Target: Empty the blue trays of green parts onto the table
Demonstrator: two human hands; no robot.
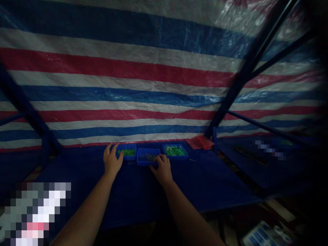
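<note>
My left hand (112, 162) is at the left end of a shallow blue bin (135, 158) that holds small green plastic pieces (128, 152). Its fingers are spread, with the thumb over the bin's near left corner. In the middle, a second blue bin (143, 162) contains loose metal screws (150, 157). My right hand (163, 169) grips that bin at its near right corner, thumb in front and fingers curled over the rim. To the right stands a third blue bin (176, 158) with light green pieces in clear plastic (175, 150).
The bins stand on a dark blue table (138, 198). Red plastic bags (201, 142) lie at its back right, near a slanted blue metal post (230, 89). A thin metal piece (192, 160) lies nearby. A striped tarp (133, 68) hangs behind. A second blue surface (256, 164) extends at right.
</note>
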